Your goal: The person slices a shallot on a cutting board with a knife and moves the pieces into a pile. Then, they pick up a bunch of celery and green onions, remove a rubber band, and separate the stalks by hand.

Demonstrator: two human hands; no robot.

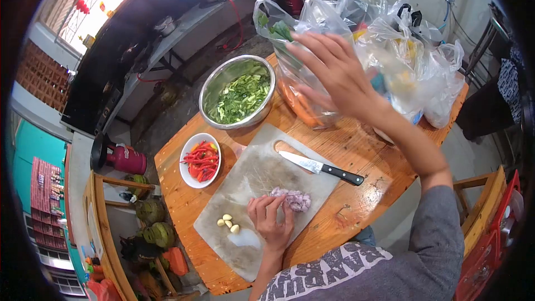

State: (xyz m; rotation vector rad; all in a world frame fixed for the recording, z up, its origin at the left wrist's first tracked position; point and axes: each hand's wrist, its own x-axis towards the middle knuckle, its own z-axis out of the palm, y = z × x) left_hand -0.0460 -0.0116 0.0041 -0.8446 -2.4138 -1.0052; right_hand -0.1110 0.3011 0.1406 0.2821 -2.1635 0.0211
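My left hand [271, 220] rests on the pale cutting board [245, 175] with its fingers bent and slightly apart. Its fingertips are beside the small heap of finely chopped purple shallots [295, 200], touching its left edge. My right hand [334, 75] is raised in front of the plastic bags, fingers spread, holding nothing. A knife [312, 164] with a black handle lies across the board's upper right edge, its handle over the table. Several peeled garlic cloves [229, 223] sit left of my left hand, near a whitish translucent piece [244, 239] that I cannot identify.
A steel bowl [207, 102] of chopped greens stands behind the board. To its left is a white bowl [218, 171] of red chilies and tomato. Plastic bags, one with carrots [304, 106], crowd the far right of the wooden table [173, 161]. A wooden chair [479, 206] stands right.
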